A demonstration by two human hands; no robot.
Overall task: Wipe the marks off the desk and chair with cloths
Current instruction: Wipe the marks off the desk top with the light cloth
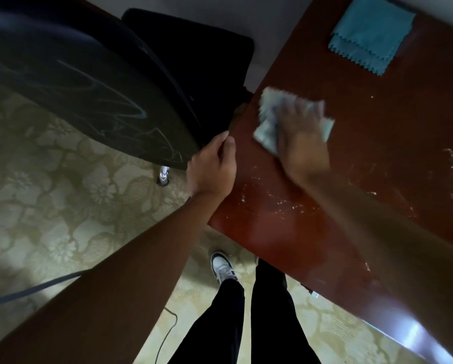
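Nearest the body, pale marks (280, 203) are scattered over the red bench (377, 143), on the wrist side of the fingers (302, 107) of the right hand (302, 137). That hand is laid flat on a pale cloth (268, 122), fingers spread and pressing it to the bench top; whether the fingertips are curled into the cloth cannot be told, since the hand is blurred (probably mid-stroke). The left hand (212, 166) is set at the bench edge, its fingers curled over the rim of the dark chair (88, 82), whose back is crossed by pale scribbles (107, 101) to the left of those fingers. Beyond the right fingertips, well apart, a folded blue cloth (369, 38) lies at the far side of the bench. For a good wipe, pressure should be kept even across the palm and the strokes drawn back over the marks near the wrist, with the chair steadied.
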